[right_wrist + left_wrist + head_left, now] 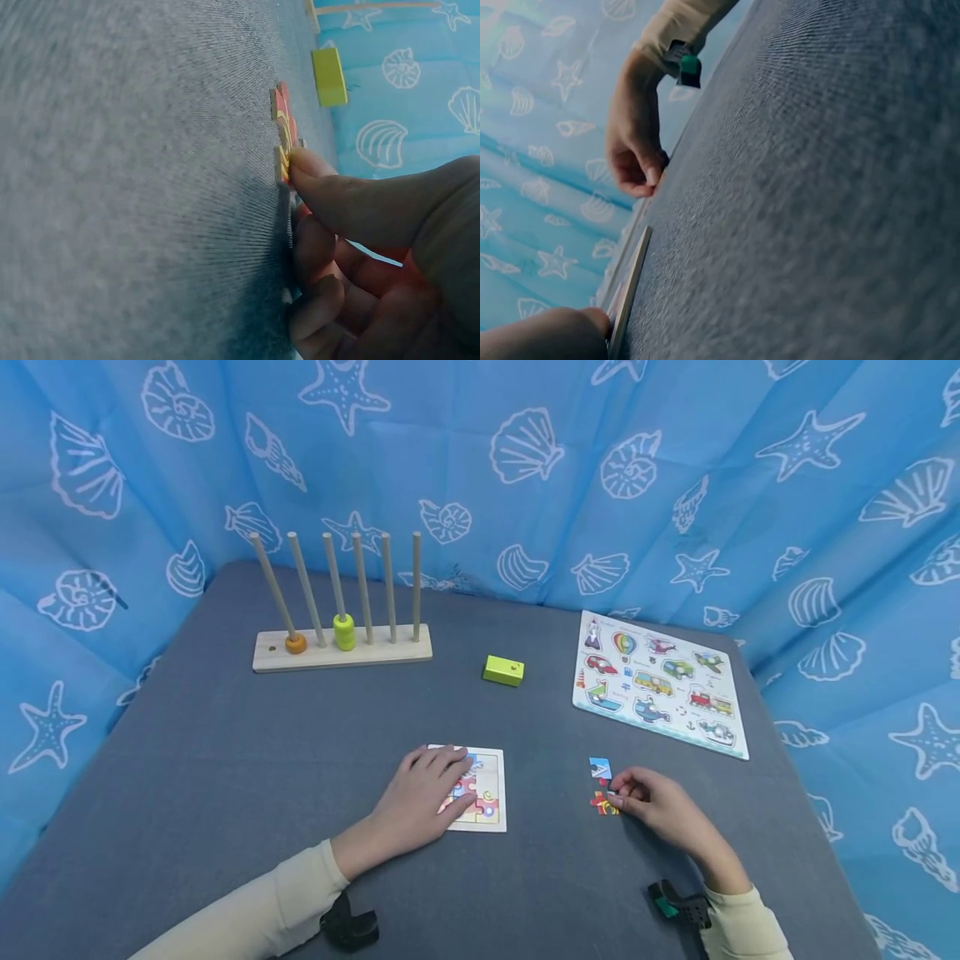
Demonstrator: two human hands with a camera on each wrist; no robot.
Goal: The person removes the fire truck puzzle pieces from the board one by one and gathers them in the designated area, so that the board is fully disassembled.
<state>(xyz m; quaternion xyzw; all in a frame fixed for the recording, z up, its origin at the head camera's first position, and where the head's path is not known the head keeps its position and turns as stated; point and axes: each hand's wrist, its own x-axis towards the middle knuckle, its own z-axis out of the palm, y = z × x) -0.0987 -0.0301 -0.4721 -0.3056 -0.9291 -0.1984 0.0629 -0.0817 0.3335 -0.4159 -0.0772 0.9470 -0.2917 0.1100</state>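
Note:
My left hand (415,797) rests, fingers extended, on a small square jigsaw puzzle (489,781) in a pale wooden frame, covering its left part. Several colourful pieces sit inside that frame. To the right, my right hand (660,806) has curled fingers, with thumb and index fingertips together at a red and yellow puzzle piece (602,804). In the right wrist view the thumb (322,176) presses against this puzzle piece (283,135) at the cloth; the index fingertip is mostly hidden. A blue puzzle piece (599,767) with a white mark lies just beyond.
A wooden peg stand (375,652) with an orange bead (296,644) and green beads (344,632) stands at the back left. A lime-green block (503,671) lies mid-table. At the back right is a vehicle picture board (660,681). A blue shell-patterned curtain (465,468) surrounds the grey table.

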